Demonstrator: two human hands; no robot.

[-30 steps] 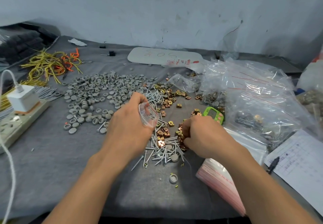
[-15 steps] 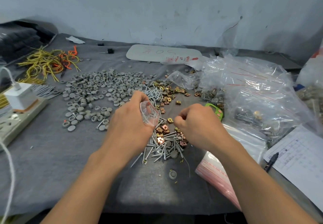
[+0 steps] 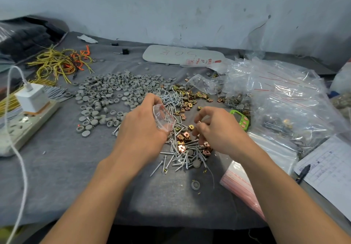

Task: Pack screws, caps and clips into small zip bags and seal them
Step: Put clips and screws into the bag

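Note:
My left hand (image 3: 141, 129) grips a small clear zip bag (image 3: 163, 119) with a red seal line, its mouth held open towards the right. My right hand (image 3: 216, 127) hovers just right of the bag with curled fingers that pinch small parts, probably clips or screws; what exactly is too small to tell. Under both hands lies a pile of silver screws (image 3: 176, 156) mixed with copper-coloured clips (image 3: 183, 146). A wide scatter of grey round caps (image 3: 114, 93) covers the cloth to the left. More brass clips (image 3: 191, 96) lie behind.
A stack of empty zip bags (image 3: 241, 183) lies right of my right arm. Large plastic bags of packed parts (image 3: 281, 101) fill the right side, with a green counter (image 3: 240, 119) beside them. A power strip with charger (image 3: 28, 114) sits left; paper and pen (image 3: 326, 169) right.
My right hand has lifted from the clip pile and moved up towards the bag's mouth. My left hand still holds the bag in about the same place.

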